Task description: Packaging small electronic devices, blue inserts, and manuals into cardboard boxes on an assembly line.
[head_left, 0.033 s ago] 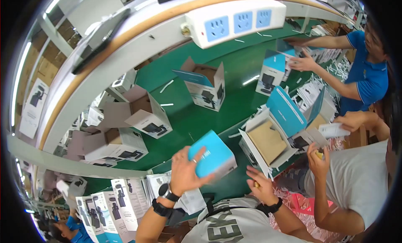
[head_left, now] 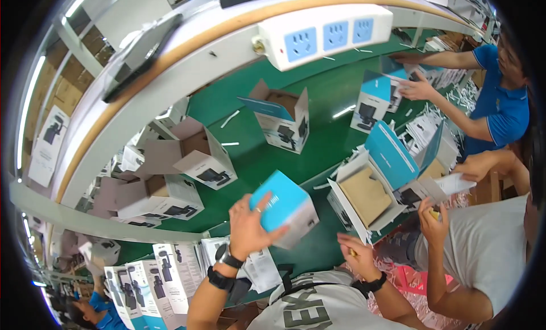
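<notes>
My left hand [head_left: 245, 232] grips a closed carton [head_left: 280, 200] with a blue top and white printed sides, thumb along the near edge and fingers on the left side. It is tilted above the green work surface. My right hand [head_left: 362, 260] is apart from it, to the right, index finger stretched out and the other fingers curled round a small yellow object [head_left: 353, 252], too small to name. Just beyond that hand sits an open carton [head_left: 364, 194] with a brown cardboard insert inside and its blue flap raised.
Several open cartons [head_left: 207, 170] stand on the green bench [head_left: 256, 176]. A white power strip [head_left: 324, 37] is fixed to the rail ahead. Flat printed cartons [head_left: 145, 281] and leaflets [head_left: 261, 270] lie near left. At right, one co-worker's hand [head_left: 435, 216] is close; another, in blue [head_left: 495, 97], handles cartons.
The carton in my left hand has tipped so that more of its white front side shows. My right hand stays in nearly the same place.
</notes>
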`<state>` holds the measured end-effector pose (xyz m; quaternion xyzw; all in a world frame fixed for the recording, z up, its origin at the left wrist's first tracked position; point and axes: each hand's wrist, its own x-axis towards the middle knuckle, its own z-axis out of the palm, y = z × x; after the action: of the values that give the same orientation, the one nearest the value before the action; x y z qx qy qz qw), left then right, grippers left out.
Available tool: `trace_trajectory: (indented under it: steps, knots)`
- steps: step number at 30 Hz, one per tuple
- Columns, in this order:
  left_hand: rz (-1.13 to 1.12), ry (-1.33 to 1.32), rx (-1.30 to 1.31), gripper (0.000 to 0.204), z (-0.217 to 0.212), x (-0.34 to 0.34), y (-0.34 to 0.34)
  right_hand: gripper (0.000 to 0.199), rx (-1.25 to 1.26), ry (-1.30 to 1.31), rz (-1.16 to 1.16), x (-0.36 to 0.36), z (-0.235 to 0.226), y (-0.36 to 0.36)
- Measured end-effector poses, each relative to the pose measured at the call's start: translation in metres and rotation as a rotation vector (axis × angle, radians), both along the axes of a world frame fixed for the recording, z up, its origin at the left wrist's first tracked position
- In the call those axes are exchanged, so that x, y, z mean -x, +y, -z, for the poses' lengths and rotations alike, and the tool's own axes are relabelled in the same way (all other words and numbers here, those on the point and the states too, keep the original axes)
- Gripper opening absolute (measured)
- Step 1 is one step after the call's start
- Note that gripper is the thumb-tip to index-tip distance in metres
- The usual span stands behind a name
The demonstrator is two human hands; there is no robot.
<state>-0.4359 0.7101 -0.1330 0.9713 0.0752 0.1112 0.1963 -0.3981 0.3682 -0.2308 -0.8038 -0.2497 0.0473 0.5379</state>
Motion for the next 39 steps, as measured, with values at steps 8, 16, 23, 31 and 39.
trace_trajectory:
  steps: [8,16,23,31,39]
  knots:
    - [-0.687,-0.146,-0.299,0.101,0.063,-0.161,0.095,0.016,0.078,0.231,-0.123,0.015,0.015,-0.004]
    - [-0.589,-0.187,-0.235,0.078,0.055,-0.115,0.099,0.015,0.114,0.288,-0.053,0.03,0.044,-0.026]
    - [-0.982,-0.173,-0.701,0.036,0.002,0.023,0.228,0.015,0.132,0.608,0.064,0.052,0.05,-0.066]
    - [-0.681,0.199,-0.524,0.014,0.006,0.062,0.198,0.015,0.147,0.146,-0.48,0.01,0.0,0.023]
    - [-0.145,-0.282,-0.419,0.027,0.015,0.112,0.016,0.046,0.02,0.082,-0.303,-0.006,-0.054,0.097]
